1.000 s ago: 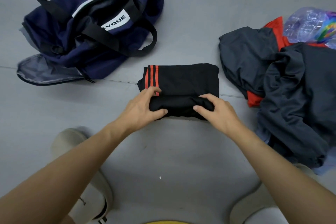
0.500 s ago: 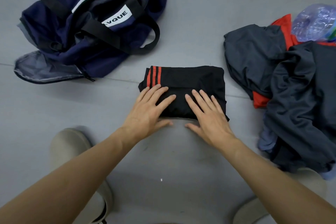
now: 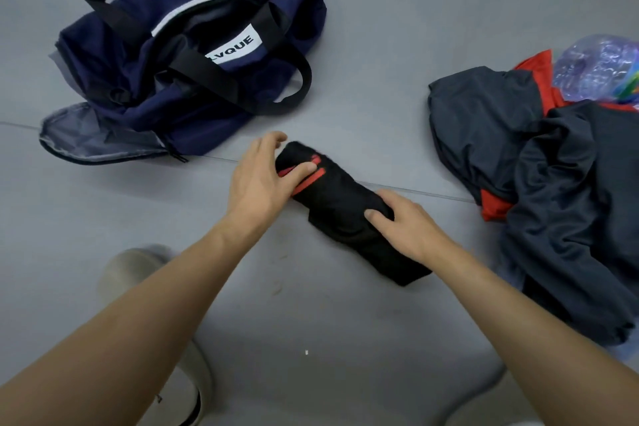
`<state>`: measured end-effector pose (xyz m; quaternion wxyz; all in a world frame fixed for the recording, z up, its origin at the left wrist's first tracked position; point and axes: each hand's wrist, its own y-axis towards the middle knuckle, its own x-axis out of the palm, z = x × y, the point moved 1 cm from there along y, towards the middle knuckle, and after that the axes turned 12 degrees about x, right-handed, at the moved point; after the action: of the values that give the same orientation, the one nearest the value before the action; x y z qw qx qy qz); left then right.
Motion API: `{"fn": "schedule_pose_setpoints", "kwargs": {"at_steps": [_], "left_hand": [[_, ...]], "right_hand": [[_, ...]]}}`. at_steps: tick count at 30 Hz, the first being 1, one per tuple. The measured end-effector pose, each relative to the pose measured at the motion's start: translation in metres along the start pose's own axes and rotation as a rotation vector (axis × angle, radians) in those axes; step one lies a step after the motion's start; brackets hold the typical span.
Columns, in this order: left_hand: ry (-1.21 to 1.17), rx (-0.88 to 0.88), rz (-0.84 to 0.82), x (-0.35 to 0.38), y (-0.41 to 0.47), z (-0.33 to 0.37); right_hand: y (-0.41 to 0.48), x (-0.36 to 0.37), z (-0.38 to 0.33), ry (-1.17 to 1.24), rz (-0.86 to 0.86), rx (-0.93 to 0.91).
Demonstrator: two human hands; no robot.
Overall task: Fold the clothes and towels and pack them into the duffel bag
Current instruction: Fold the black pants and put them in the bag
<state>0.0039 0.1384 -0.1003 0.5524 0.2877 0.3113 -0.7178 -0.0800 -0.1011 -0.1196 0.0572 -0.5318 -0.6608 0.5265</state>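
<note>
A black garment with red stripes (image 3: 342,214), folded into a compact bundle, sits slantwise on or just off the grey floor (image 3: 363,45), just in front of the open navy duffel bag (image 3: 166,55). The left hand (image 3: 259,180) grips its striped end and the right hand (image 3: 404,225) grips its middle. It looks folded but not packed, and a rumpled pile of dark and red clothes (image 3: 570,190) waits well apart to the right.

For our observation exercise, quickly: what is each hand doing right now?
Left hand: closed, gripping the striped end of the black garment.
Right hand: closed, gripping the garment's middle.
</note>
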Motion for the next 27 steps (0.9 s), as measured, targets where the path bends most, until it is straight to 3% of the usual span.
{"fn": "schedule_pose_setpoints", "kwargs": {"at_steps": [3,5,7,10,13,18,21,24,27], "left_hand": [[-0.078,-0.138,0.203,0.015,-0.026,0.005],[-0.216,-0.298,0.18,0.027,-0.047,0.015],[-0.279,-0.372,0.109,0.04,-0.066,0.024],[-0.455,-0.432,0.087,0.059,-0.075,0.026],[-0.725,-0.518,0.128,0.068,-0.064,0.03],[-0.95,-0.488,0.122,0.065,-0.044,0.047],[-0.933,-0.438,0.058,0.049,-0.035,0.058],[-0.888,-0.361,0.009,0.012,-0.025,0.077],[-0.905,-0.347,-0.012,-0.037,-0.021,0.107]], "right_hand": [[-0.01,0.014,0.001,-0.113,0.09,-0.027],[-0.018,0.019,-0.006,-0.323,0.274,-0.185],[-0.022,0.015,-0.017,-0.325,0.309,-0.327],[-0.012,0.014,-0.033,-0.179,0.087,-0.337],[0.005,0.022,-0.041,-0.113,0.045,-0.31],[0.016,0.031,-0.039,0.542,-0.151,-0.131],[0.003,0.02,-0.047,0.685,-0.167,-0.09],[-0.021,-0.014,-0.067,0.56,-0.11,-0.149],[-0.062,-0.067,-0.096,0.023,0.083,-0.296]]}}
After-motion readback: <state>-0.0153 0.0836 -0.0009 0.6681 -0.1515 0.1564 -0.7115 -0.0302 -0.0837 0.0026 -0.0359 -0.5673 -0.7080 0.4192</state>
